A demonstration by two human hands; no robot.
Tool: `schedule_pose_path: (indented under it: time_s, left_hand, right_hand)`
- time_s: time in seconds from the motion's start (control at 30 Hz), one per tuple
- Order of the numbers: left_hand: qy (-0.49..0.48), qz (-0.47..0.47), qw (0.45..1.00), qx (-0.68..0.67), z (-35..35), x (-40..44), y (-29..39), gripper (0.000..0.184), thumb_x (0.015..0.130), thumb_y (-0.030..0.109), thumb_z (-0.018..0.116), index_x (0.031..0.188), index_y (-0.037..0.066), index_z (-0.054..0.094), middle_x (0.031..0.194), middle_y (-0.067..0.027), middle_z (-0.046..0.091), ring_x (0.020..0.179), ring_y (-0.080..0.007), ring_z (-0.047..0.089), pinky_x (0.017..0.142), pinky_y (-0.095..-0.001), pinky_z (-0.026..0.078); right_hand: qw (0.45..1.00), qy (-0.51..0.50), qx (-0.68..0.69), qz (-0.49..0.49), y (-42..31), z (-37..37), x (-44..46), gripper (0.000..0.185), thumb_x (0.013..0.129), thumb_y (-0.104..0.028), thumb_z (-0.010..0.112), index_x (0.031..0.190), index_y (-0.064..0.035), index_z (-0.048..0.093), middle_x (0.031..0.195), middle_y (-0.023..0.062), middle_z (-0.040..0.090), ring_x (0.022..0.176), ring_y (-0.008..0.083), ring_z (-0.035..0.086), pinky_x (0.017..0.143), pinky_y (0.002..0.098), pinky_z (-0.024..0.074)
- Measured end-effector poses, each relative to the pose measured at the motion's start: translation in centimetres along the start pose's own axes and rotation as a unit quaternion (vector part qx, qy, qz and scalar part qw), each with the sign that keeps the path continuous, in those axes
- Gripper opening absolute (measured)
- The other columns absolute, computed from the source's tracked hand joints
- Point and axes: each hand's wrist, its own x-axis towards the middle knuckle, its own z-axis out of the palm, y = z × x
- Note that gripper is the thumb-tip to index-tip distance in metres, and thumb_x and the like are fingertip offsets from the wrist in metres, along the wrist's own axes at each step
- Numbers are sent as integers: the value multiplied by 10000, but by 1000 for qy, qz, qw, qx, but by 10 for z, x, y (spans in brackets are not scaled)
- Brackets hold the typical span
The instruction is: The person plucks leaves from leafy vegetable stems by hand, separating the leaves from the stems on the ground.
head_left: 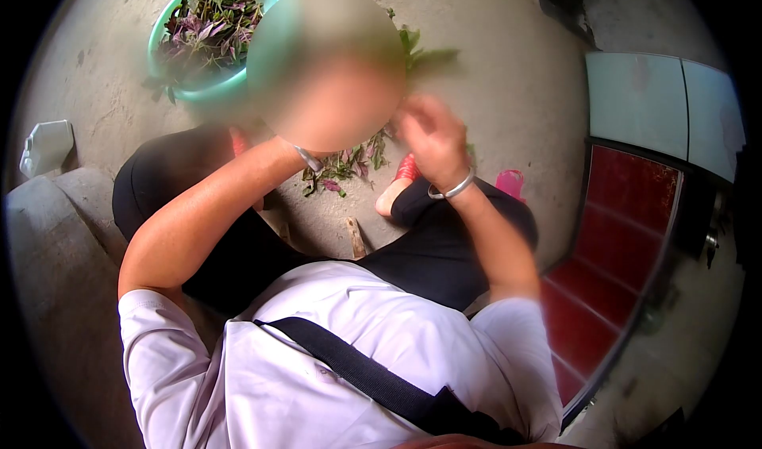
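Note:
My left hand (337, 104) reaches in from the left with a silver bangle at its wrist. A round blurred patch covers its fingers and whatever they may hold. Close beside the patch, my right hand (434, 139) has its fingers curled inward, slightly smeared by motion. What lies between those fingers is hidden. Green leaves (425, 56) stick out past the patch, above the right hand. Below both hands, a loose pile of purple-green leafy stems (345, 171) lies on the floor. A turquoise basin (198, 95) holds many cut purple-green leaves (210, 28) at the upper left.
Red sandals (407, 167) show on my feet on the concrete floor (508, 76). A pink object (510, 183) lies by my right knee. At far left is a pale plastic container (48, 147). A pale cabinet (635, 92) and red tiled surface (623, 187) border the right.

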Motion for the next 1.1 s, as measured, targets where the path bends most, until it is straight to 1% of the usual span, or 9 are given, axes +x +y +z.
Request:
schedule_pose_path:
  time_s: [0.17, 0.3, 0.4, 0.47, 0.57, 0.7, 0.87, 1.0, 1.1]
  left_hand:
    - [22, 63, 988, 142, -2, 4, 13, 118, 826, 60, 543, 928, 3, 531, 786, 5, 563, 703, -36, 507, 613, -186, 427]
    - [181, 48, 979, 84, -16, 12, 27, 85, 801, 34, 539, 880, 15, 515, 670, -14, 495, 592, -64, 474, 534, -216, 407]
    - [138, 56, 940, 307, -31, 9, 31, 112, 787, 80, 558, 877, 21, 530, 690, -112, 538, 571, -208, 544, 539, -314, 445]
    - [-9, 81, 917, 391, -36, 2, 20, 138, 796, 154, 550, 838, 23, 561, 725, -143, 559, 647, -288, 564, 594, -374, 460]
    - [-65, 1, 910, 411, -24, -11, 10, 217, 810, 223, 540, 748, 25, 605, 736, -142, 588, 735, -263, 582, 645, -354, 463]
    - [-50, -14, 980, 192, -18, -5, -8, 176, 821, 185, 583, 883, 31, 641, 795, -70, 632, 704, -104, 562, 650, -255, 456]
    - [-73, -104, 989, -75, -16, 0, -33, 204, 821, 141, 606, 989, 26, 600, 868, 5, 602, 769, -61, 525, 697, -214, 435]
    - [-50, -92, 990, -93, -9, -1, -33, 174, 811, 94, 610, 968, 25, 580, 886, 2, 596, 786, -57, 528, 705, -219, 440]
    - [-51, -78, 993, -76, -10, -2, -27, 131, 813, 60, 598, 935, 23, 569, 876, 7, 592, 807, -54, 528, 711, -217, 441]
  right_hand:
    - [998, -33, 8, 48, -2, -4, -1, 88, 801, 5, 574, 882, 3, 539, 728, 7, 584, 625, 35, 535, 547, 173, 436]
    - [985, -68, 94, 126, -3, -10, 0, 104, 814, 2, 560, 911, 23, 531, 798, 39, 598, 654, 65, 558, 568, 189, 462]
    - [968, -81, 173, 162, -8, -14, 0, 108, 829, -15, 551, 925, 31, 532, 836, 50, 602, 651, 81, 564, 570, 202, 477]
    - [970, -67, 196, 128, -5, -13, 0, 117, 833, -24, 553, 937, 27, 536, 832, 49, 606, 652, 79, 560, 573, 200, 472]
    - [978, -71, 166, 107, -4, -16, 0, 114, 834, -30, 555, 935, 22, 540, 815, 45, 608, 649, 74, 553, 573, 197, 461]
    - [986, -72, 114, 101, -8, -15, -2, 99, 831, -25, 558, 922, 10, 543, 772, 24, 598, 632, 62, 534, 565, 193, 440]
    - [992, -85, 72, 66, 3, -16, -2, 172, 830, -28, 546, 995, 13, 566, 893, 58, 613, 718, 107, 570, 615, 225, 464]
    - [992, -84, 75, 58, 8, -14, -2, 169, 832, -15, 540, 997, 12, 566, 913, 55, 608, 770, 113, 580, 625, 235, 472]
    - [993, -78, 69, 51, 3, -10, 0, 89, 814, -5, 572, 893, 1, 534, 729, -4, 567, 607, 43, 513, 539, 187, 425]
